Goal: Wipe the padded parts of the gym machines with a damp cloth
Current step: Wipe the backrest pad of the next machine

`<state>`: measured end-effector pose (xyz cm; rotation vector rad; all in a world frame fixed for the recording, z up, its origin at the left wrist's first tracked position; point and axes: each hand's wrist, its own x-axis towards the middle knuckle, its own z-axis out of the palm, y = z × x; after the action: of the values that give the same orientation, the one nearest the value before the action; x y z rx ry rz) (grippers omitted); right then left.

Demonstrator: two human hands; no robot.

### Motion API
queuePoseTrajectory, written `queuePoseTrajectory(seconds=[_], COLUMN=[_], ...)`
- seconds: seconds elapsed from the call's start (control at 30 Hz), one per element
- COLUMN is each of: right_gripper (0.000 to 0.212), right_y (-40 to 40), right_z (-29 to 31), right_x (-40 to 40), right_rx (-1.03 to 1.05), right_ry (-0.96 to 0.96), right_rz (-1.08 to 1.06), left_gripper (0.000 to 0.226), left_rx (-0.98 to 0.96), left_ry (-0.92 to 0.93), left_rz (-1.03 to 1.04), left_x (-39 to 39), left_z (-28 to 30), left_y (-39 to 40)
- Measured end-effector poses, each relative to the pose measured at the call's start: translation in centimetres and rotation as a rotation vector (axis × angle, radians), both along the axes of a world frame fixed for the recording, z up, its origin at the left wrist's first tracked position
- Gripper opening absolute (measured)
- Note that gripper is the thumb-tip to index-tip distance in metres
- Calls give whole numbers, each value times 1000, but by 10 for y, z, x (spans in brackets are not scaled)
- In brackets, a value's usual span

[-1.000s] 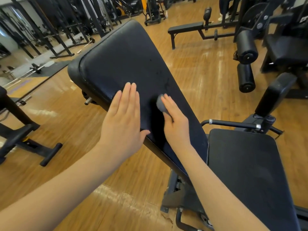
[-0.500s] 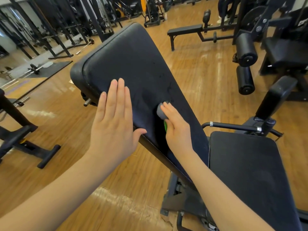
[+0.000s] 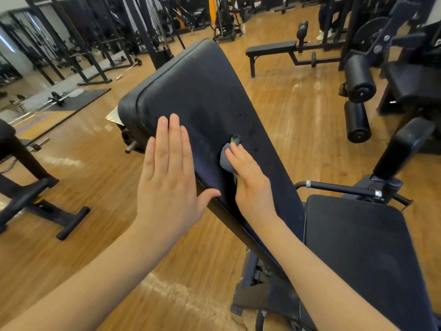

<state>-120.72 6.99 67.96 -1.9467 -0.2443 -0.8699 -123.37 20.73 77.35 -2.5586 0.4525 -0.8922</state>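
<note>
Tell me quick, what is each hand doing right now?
Left hand: open, fingers straight, flat against the backrest pad.
Right hand: presses the grey cloth onto the pad, fingers fairly straight.

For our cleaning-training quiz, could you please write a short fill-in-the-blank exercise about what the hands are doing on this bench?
1. The right hand presses a grey ____ against the black back pad.
2. The left hand lies on the pad's edge with its fingers ____.
3. The seat pad lies on the person's ____ side.
4. The floor is made of ____.

Missing words: cloth; straight; right; wood
</note>
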Motion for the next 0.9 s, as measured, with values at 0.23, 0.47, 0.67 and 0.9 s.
queuePoseTrajectory(seconds=[0.23, 0.47, 0.67, 0.9], right_gripper=[40, 42, 40, 38], right_y=[11, 18, -1, 27], right_z=[78, 63, 34, 88], right_x=[27, 38, 16, 37], right_rx=[9, -4, -43, -98], right_ry=[-168, -210, -121, -261], right_rz=[30, 61, 12, 104], left_gripper=[119, 120, 124, 123], left_rx=[-15, -16, -66, -105], left_ry=[-5, -27, -51, -51], left_rz=[-8, -42, -52, -79], left_x=[0, 3, 5, 5], left_z=[-1, -4, -7, -10], left_y=[0, 3, 9, 9])
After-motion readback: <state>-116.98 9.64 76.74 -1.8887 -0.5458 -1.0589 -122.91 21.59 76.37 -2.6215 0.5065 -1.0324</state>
